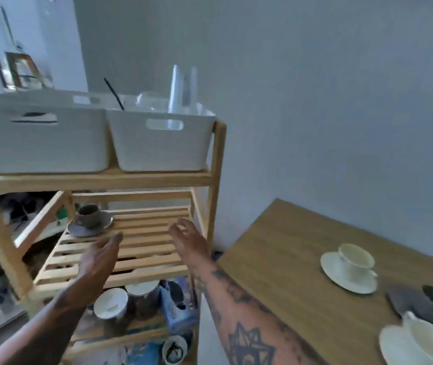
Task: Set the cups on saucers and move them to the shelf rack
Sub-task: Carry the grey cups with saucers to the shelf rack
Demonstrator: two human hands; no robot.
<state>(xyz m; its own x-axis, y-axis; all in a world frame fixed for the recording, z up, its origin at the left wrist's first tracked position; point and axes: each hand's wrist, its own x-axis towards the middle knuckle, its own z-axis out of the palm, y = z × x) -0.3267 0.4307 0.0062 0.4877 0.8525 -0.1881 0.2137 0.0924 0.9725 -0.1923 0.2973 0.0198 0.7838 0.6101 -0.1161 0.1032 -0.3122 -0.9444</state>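
At the far left, two white bins (39, 138) sit side by side on the top level of the wooden shelf rack (154, 222), and the right-hand bin (160, 143) holds clear plastic cups (181, 88) standing above its rim. On the slatted middle level below them, toward its left rear corner, a grey cup (90, 214) sits on a grey saucer (89, 229). Just right of and nearer than that saucer, the left hand (99, 259) hovers over the slats with its fingers stretched out and loosely together, holding nothing and not touching the saucer. Under the slats, the lower level holds a white paper cup (110, 304) and a blue box (178, 309). Further right, the right hand (187, 238) is over the right side of the same slatted level, its fingers loosely curled and apart, with nothing in its grasp; its forearm bears dark tattoos. To the right of the rack stands a wooden table (284, 272). On it a white cup (356, 260) rests on a white saucer (342, 277), well apart from both hands. At the lower right edge another white cup (426, 338) on a second white saucer (394, 346) is partly cut off, with a grey item behind it too blurred to tell.
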